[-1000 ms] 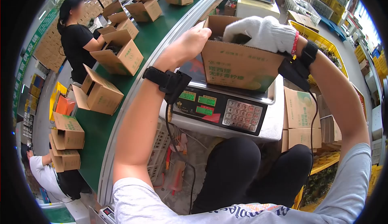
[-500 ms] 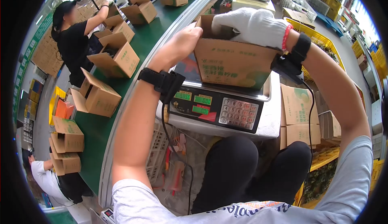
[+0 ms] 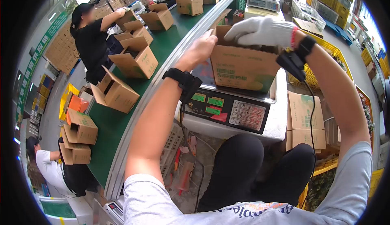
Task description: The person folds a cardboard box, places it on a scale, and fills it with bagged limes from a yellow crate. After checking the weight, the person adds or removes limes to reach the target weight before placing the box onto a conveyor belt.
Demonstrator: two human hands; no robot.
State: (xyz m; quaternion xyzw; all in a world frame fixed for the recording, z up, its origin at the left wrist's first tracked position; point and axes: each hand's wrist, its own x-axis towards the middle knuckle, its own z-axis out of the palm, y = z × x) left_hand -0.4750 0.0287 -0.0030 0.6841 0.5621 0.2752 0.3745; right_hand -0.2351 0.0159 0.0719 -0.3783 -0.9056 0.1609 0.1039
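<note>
A cardboard box with green print stands upright on a digital scale, its top open. My bare left hand grips the box's left upper corner, fingers closed on the edge. Over the opening is my right hand in a white glove with a red cuff, its fingers bent down toward the rim; whether they hold anything cannot be seen. The inside of the box is mostly hidden by the glove.
Left of the scale runs a green conveyor with several open boxes. Two people work beyond it. A yellow crate stands at the right, flattened cartons below it. A cable hangs from each wrist device.
The view has shifted, so the scene sits further right. The gloved hand has risen a little out of the box, its fingers now near the rim. The left hand stays at the corner.
</note>
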